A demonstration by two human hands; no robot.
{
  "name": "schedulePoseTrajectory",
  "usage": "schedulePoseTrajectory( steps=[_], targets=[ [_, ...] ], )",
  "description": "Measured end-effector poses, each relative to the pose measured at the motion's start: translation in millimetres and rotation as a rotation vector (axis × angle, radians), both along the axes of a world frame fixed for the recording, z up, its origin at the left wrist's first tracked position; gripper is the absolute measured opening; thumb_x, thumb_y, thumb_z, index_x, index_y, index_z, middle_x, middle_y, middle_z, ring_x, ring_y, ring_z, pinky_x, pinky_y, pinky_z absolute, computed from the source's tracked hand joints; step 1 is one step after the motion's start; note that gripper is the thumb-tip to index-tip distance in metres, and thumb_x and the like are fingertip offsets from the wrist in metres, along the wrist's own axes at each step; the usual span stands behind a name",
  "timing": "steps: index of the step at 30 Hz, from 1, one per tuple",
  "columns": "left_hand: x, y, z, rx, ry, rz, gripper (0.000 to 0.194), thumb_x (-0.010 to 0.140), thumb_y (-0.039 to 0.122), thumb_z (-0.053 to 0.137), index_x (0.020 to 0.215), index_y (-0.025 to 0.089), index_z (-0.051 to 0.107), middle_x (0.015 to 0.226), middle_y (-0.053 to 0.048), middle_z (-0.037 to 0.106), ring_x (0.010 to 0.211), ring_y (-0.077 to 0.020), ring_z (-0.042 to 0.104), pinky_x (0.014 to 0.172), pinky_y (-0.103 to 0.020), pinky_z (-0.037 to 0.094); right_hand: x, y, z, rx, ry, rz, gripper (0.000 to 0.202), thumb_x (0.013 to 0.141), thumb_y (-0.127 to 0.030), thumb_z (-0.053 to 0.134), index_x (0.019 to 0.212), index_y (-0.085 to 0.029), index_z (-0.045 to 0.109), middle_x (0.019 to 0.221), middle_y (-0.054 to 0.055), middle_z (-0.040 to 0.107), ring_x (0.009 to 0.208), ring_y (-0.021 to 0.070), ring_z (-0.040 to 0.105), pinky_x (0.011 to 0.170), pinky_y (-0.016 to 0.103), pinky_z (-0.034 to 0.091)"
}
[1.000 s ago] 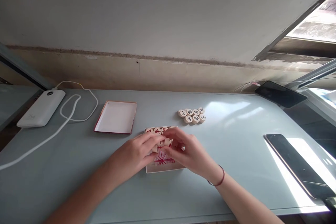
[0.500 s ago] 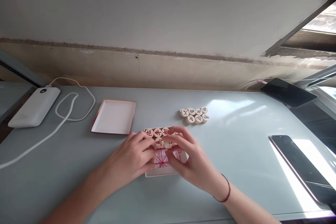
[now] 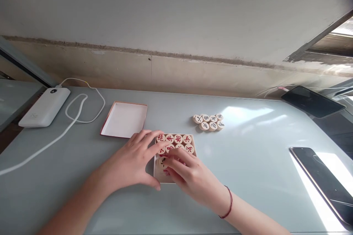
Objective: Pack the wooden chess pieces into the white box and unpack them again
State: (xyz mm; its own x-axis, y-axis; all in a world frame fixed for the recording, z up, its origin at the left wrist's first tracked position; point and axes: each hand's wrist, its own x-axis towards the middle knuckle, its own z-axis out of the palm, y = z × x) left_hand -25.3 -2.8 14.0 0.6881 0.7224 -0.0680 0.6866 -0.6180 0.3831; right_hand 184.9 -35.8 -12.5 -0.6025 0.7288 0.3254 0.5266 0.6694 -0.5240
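A shallow white box (image 3: 195,147) holds two rows of round wooden pieces with red characters (image 3: 178,138) along its far part. My left hand (image 3: 138,159) lies around the box's left side, fingers spread, with fingertips over the left pieces. Between the fingertips of my right hand (image 3: 189,174) is a round piece with a black character (image 3: 163,162), low over the near left part of the box. A red-lined sheet shows partly beneath my right fingers. Behind and to the right, several black-character pieces (image 3: 205,118) stand stacked in a group on the table.
An open box lid (image 3: 125,119) lies left of the box. Farther left are a white power bank (image 3: 45,107) and its looped cable (image 3: 66,130). One phone (image 3: 313,101) rests at the back right, another (image 3: 322,181) at the right. A wall runs behind the table (image 3: 242,191).
My right hand has moved left and now has the black-character piece at the box's left side. My left hand's fingers have spread apart. The view has shifted slightly.
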Motion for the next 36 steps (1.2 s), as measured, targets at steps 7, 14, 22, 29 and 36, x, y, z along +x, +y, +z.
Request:
schedulePoseTrajectory(
  steps=[7, 14, 22, 29, 36],
  targets=[
    [5, 1, -2.9, 0.009, 0.042, -0.045, 0.109, 0.052, 0.056, 0.082, 0.143, 0.026, 0.03, 0.148, -0.01, 0.038, 0.133, -0.0325, 0.035, 0.105, -0.045, 0.035, -2, 4, -6.3, 0.12, -0.161, 0.031, 0.015, 0.09, -0.009, 0.044, 0.093, -0.016, 0.057, 0.076, 0.002, 0.06, 0.058, 0.0114, 0.051, 0.05, 0.024, 0.039],
    [5, 2, -4.4, -0.022, 0.031, -0.049, 0.109, 0.056, 0.053, 0.081, 0.146, 0.026, 0.025, 0.15, -0.011, 0.034, 0.136, -0.0316, 0.032, 0.107, -0.046, 0.033, -2, 8, 0.9, 0.102, -0.19, 0.042, 0.011, 0.09, -0.017, 0.05, 0.097, -0.017, 0.058, 0.077, 0.002, 0.061, 0.061, 0.0111, 0.055, 0.05, 0.023, 0.039],
    [8, 5, -16.3, 0.017, 0.004, 0.008, 0.112, 0.059, 0.059, 0.077, 0.149, 0.028, 0.018, 0.152, -0.011, 0.029, 0.135, -0.0335, 0.033, 0.108, -0.048, 0.03, 47, 67, 31.0, -0.077, -0.466, -0.446, 0.033, 0.091, -0.029, 0.049, 0.121, -0.019, 0.055, 0.122, 0.012, 0.059, 0.068, 0.0148, 0.063, 0.057, 0.027, 0.045],
    [7, 7, -19.6, 0.056, -0.051, 0.019, 0.109, 0.063, 0.06, 0.075, 0.149, 0.03, 0.016, 0.151, -0.01, 0.03, 0.13, -0.0343, 0.039, 0.106, -0.048, 0.035, 52, 104, 27.7, -0.241, -0.759, -0.5, 0.029, 0.091, -0.02, 0.043, 0.112, -0.023, 0.063, 0.109, 0.007, 0.066, 0.083, 0.0195, 0.065, 0.058, 0.025, 0.039],
    [7, 9, -21.7, 0.161, -0.164, -0.006, 0.096, 0.07, 0.061, 0.07, 0.147, 0.026, 0.025, 0.148, -0.012, 0.035, 0.134, -0.0354, 0.035, 0.107, -0.051, 0.036, 49, 91, 35.2, -0.169, -0.453, -0.556, 0.023, 0.088, -0.025, 0.049, 0.103, -0.023, 0.066, 0.1, 0.005, 0.07, 0.072, 0.0166, 0.063, 0.059, 0.026, 0.041]
  ],
)
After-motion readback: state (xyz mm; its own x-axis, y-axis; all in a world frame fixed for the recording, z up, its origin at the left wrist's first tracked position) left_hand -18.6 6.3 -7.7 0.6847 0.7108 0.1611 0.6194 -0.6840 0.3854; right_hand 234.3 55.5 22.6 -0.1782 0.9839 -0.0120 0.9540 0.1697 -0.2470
